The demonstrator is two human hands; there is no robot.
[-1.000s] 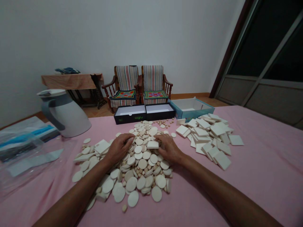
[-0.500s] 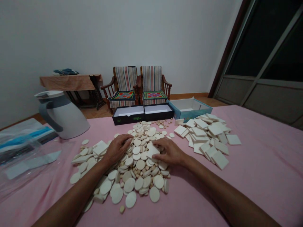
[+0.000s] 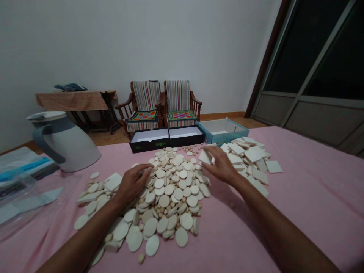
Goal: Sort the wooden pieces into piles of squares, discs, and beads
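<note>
My right hand [image 3: 220,163] is closed on a pale square tile [image 3: 204,157], pinched between thumb and fingers and lifted between the two piles. My left hand [image 3: 135,182] rests on the left side of a spread heap of pale round discs [image 3: 164,200], fingers loosely extended and holding nothing I can see. Small wooden cubes or beads [image 3: 162,210] lie among the discs. Another square tile [image 3: 113,181] lies just left of my left hand. Beyond my right hand is a pile of square tiles [image 3: 255,154], partly hidden by my wrist.
Two joined black trays with white insides [image 3: 148,146] and a light-blue box [image 3: 227,138] stand at the back edge. A white and grey jug [image 3: 75,148] and plastic packaging [image 3: 31,204] are on the left. The cloth [image 3: 307,197] is pink. Two chairs [image 3: 146,98] stand beyond.
My right hand has lifted the square tile off the disc heap and carried it right, toward the tile pile. My left hand stays on the heap. The view has shifted slightly.
</note>
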